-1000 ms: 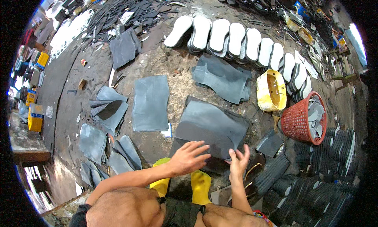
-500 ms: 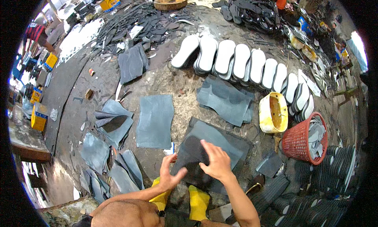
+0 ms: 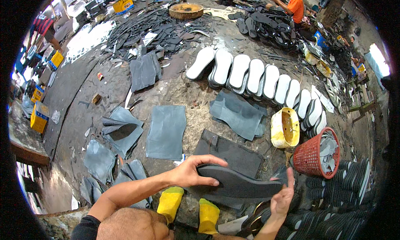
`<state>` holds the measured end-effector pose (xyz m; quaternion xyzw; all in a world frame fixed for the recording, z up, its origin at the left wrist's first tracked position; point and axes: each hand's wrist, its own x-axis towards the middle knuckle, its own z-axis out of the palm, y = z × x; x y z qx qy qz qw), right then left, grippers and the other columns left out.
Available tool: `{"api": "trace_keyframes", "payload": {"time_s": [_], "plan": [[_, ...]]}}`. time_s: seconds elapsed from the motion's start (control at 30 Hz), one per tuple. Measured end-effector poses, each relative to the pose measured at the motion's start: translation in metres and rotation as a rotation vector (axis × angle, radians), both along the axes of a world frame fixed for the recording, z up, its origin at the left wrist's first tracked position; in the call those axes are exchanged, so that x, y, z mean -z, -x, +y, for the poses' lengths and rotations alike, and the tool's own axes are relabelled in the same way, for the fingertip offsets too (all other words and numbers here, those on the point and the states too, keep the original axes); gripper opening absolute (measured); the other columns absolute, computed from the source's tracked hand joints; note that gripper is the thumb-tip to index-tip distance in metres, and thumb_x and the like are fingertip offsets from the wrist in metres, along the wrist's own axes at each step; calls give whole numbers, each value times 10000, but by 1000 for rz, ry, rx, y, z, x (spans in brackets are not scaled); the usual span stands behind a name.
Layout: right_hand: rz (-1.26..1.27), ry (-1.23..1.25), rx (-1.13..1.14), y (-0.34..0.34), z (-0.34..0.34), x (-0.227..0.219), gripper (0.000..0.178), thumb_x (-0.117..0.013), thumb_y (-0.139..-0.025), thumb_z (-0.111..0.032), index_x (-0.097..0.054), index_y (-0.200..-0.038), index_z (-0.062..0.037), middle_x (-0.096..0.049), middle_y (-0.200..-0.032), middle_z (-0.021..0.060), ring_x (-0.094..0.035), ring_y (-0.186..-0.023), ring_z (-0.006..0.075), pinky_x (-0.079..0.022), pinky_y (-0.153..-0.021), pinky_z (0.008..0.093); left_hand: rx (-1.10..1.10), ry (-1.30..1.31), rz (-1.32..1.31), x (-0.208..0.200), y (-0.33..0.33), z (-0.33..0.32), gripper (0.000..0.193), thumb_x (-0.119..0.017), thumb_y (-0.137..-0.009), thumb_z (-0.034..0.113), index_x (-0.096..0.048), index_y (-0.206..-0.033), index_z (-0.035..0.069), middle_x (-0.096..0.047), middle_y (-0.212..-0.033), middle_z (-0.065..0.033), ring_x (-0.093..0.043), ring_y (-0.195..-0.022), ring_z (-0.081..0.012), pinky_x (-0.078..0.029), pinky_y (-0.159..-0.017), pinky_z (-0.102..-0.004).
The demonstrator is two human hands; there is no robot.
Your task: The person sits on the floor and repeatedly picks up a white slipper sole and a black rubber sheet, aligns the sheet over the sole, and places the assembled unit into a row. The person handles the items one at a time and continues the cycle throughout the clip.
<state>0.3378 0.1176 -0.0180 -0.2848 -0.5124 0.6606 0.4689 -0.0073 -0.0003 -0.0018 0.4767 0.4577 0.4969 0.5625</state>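
A thick dark grey rubber sheet [image 3: 243, 181] with wavy edges is held up in front of me, seen nearly edge-on and slightly bent. My left hand [image 3: 192, 172] grips its left end between thumb and fingers. At its right end my right hand [image 3: 282, 197] holds the edge near the thumb, with the index finger pointing up. Behind the sheet, a flat dark board [image 3: 227, 150] lies on the ground. My feet, in yellow socks [image 3: 170, 201], are just below my left hand.
Bluish-grey sheets [image 3: 166, 131] lie in stacks ahead and left. White-topped soles [image 3: 240, 71] form a curved row beyond. To the right stand a yellow container [image 3: 273, 133] and a red basket [image 3: 306, 158] of scraps, near black soles [image 3: 354, 181]. A person in orange [image 3: 296, 10] sits far off.
The dark sheet has been lifted off the board and stretched sideways between my hands. My right hand has moved right and my left hand slightly up. The bluish-grey sheet on the board no longer shows there.
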Motion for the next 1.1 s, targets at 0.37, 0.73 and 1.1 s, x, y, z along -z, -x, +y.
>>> {"api": "trace_keyframes", "payload": {"time_s": [0.37, 0.73, 1.1], "plan": [[-922, -101, 385, 58, 99, 99, 510, -775, -838, -86, -635, -1327, -34, -699, -1225, 183, -670, -1131, 276, -512, -988, 403, -566, 208, 640, 140, 66, 37, 585, -819, -835, 249, -614, -1361, 93, -713, -1219, -129, -667, -1141, -286, -521, -996, -427], [-1353, -622, 149, 363, 277, 98, 797, -724, -871, -498, -461, -1457, -27, -586, -1203, 260, -558, -1193, 431, -522, -943, 485, 296, -67, 1061, 154, -41, 14, 706, -671, -936, 488, -434, -1529, 187, -296, -1635, -178, -222, -1525, -423, -201, -1224, -590], [-1098, -332, 289, 377, 299, 77, 949, -769, -741, -413, -370, -1522, -49, -584, -1318, 317, -551, -1239, 460, -460, -1044, 494, -703, 5, 228, 111, 106, 270, 600, -717, -957, 369, -563, -1389, -17, -648, -1308, -206, -649, -1128, -218, -519, -939, -348]]}}
